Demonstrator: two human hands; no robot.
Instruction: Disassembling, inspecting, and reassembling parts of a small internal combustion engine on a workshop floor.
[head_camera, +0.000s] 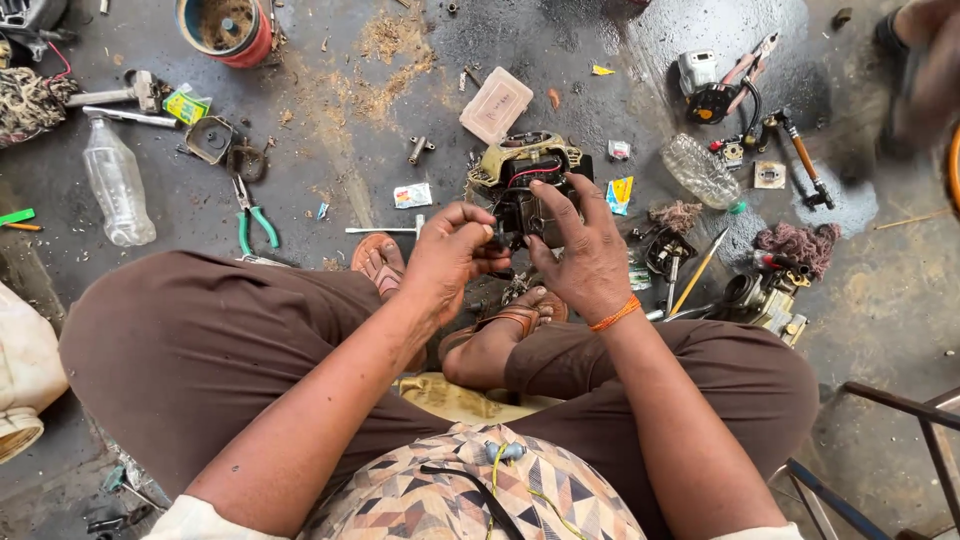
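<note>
A person sits cross-legged on a dark, wet floor (400, 150), seen from above; brown trousers and sandalled feet fill the middle of the view. Both hands meet over a small motor (525, 185) with a tan metal frame and red wires, held just above the feet; the left hand (452, 255) has its grip pressed together, fingers curled and pinching the motor's near left edge; the right hand (588, 260), with an orange thread at the wrist, has its grip spread wider, fingers wrapped over the motor's right side and thumb against its front. Scattered on the floor around them: green-handled pliers (252, 215) to the left; a clear plastic bottle (117, 185) further left; a pale plastic box (496, 104) just beyond the motor; a screwdriver with an orange handle (803, 160) well off to the right; sawdust (385, 65) lies beyond.
</note>
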